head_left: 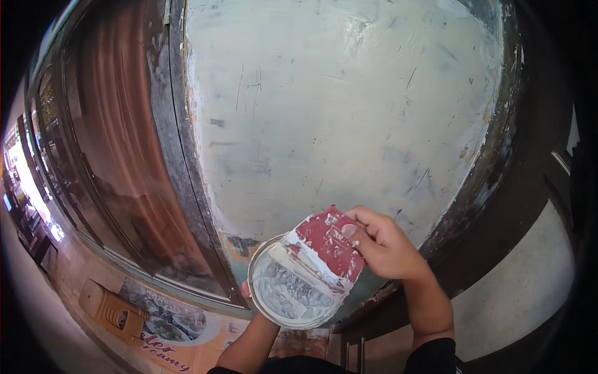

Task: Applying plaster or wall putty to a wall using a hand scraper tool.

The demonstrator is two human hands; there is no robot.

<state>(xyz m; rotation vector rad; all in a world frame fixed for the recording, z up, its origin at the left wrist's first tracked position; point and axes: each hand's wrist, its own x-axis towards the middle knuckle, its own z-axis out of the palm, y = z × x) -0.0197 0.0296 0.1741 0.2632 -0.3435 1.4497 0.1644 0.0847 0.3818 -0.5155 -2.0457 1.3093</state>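
Observation:
My right hand [389, 246] grips a dark red, flat putty spreader [330, 237], its thumb on the upper face and the fingers curled round the far edge. White putty is smeared along the spreader's lower edge, which rests across the mouth of a round tub [265, 311]. Inside the tub lies more white putty [286, 290], streaked with marks. From the left side my left hand [245, 290] supports the tub; only a few fingertips show, the rest being hidden under it. Beyond both hands stands a pale panel [330, 124], scratched and patchily coated.
Worn dark frames border the panel left [177, 124] and right [479, 162]. On the left is a glass door [124, 137] with a brown curtain behind it. A tan plastic stool [103, 308] and a printed sheet [208, 343] are on the floor at lower left.

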